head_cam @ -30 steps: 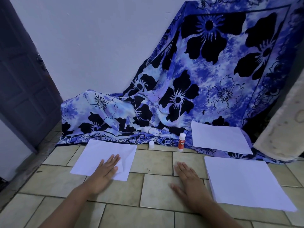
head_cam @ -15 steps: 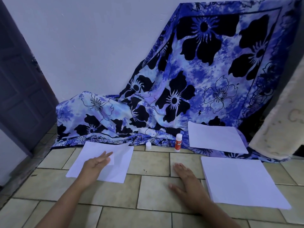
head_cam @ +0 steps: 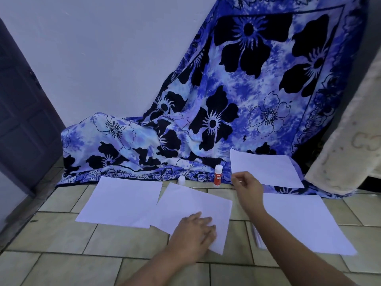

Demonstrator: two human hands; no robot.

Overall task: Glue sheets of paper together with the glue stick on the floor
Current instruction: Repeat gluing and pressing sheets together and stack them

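Glue stick [head_cam: 218,176] label unreadable; right hand [head_cam: 248,187] hides stack [head_cam: 305,219] corner.

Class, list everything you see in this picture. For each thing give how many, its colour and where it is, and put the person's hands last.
glue stick: one, red with a white top, upright at the cloth's edge
cap: one, white, left of the glue stick
left sheet: one, white, flat on the floor
tilted sheet: one, white, overlapping the left sheet's edge
far sheet: one, white, on the cloth
paper stack: one, white, floor at right
cloth: one, blue with black flowers, draped from wall to floor
door: one, dark, left
wall: white, behind
floor: beige tiles
cream fabric: one, right edge
left hand: rests on the tilted sheet
right hand: in the air near the glue stick, holding nothing
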